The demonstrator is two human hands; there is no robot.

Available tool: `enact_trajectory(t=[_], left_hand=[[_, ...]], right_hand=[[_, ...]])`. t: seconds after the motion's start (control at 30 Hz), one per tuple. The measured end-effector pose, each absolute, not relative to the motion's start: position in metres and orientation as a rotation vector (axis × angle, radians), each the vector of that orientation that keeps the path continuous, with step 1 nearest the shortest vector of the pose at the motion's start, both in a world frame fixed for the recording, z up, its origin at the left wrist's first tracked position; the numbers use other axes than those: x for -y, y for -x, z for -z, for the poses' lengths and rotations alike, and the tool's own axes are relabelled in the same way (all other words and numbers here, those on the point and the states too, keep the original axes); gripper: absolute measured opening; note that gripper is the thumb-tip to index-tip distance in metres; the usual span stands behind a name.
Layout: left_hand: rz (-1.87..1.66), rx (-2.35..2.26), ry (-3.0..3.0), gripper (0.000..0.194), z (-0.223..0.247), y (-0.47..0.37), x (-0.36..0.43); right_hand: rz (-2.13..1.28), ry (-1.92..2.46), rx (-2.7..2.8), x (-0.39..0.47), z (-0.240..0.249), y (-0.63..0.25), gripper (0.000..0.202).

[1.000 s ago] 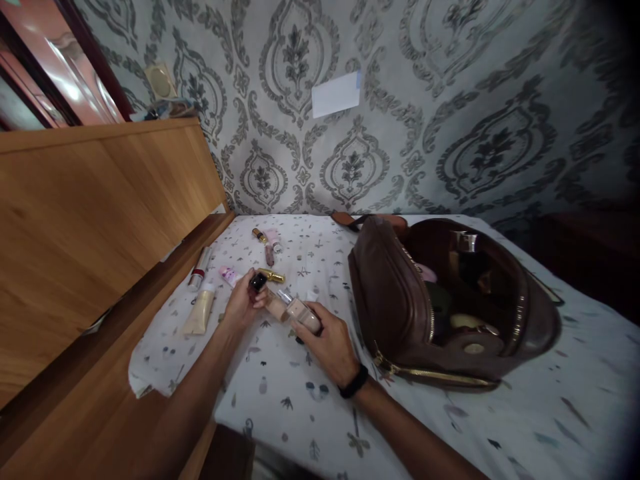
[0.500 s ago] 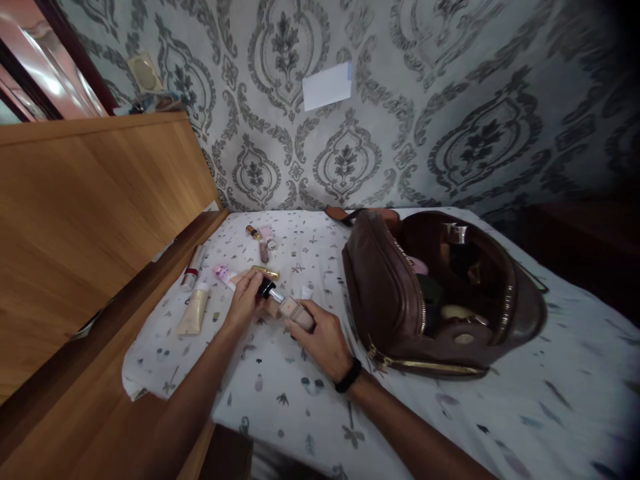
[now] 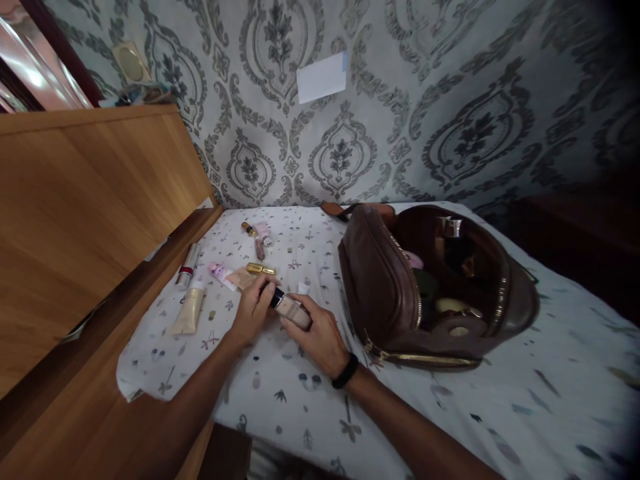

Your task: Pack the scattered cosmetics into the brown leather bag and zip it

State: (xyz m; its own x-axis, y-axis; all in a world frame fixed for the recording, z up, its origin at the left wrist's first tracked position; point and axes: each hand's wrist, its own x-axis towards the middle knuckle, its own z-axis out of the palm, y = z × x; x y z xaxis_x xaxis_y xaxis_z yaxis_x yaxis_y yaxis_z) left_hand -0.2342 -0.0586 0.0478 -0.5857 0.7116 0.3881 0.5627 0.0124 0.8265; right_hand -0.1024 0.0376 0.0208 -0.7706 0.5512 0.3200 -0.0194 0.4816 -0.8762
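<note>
My right hand [image 3: 320,337] is closed around a beige foundation bottle [image 3: 295,312], held tilted just above the cloth. On its upper left end sits a black cap [image 3: 277,297], gripped by the fingers of my left hand [image 3: 254,310]. Cap and bottle meet with no silver neck showing between them. Just beyond my left hand lie a gold tube [image 3: 261,269] and a pink and white tube [image 3: 223,275]. A small white-ended item [image 3: 303,288] is partly hidden behind my right hand.
An open brown leather bag [image 3: 370,287] with several items inside stands on the right. At left lie a cream tube [image 3: 189,312] and a silver tube with a red band [image 3: 187,267]. Small cosmetics [image 3: 259,248] lie farther back. A wooden panel [image 3: 110,180] borders the left side.
The black cap has come down onto the bottle, covering the silver neck that showed before. My left hand has moved right, toward my right hand. The view has shifted slightly.
</note>
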Motion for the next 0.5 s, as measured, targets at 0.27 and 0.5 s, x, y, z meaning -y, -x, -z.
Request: enact_trajectory(t=[0.27, 0.5], left_hand=[[-1.757, -2.067, -1.266, 0.021, -0.052, 0.222, 0.057], [-1.727, -2.115, -1.376, 0.016, -0.051, 0.223, 0.061]], right_hand=[[-1.359, 0.393, 2.103, -0.037, -0.021, 0.102, 0.037], [-1.399, 0.340, 2.075, -0.036, -0.021, 0.101, 0.038]])
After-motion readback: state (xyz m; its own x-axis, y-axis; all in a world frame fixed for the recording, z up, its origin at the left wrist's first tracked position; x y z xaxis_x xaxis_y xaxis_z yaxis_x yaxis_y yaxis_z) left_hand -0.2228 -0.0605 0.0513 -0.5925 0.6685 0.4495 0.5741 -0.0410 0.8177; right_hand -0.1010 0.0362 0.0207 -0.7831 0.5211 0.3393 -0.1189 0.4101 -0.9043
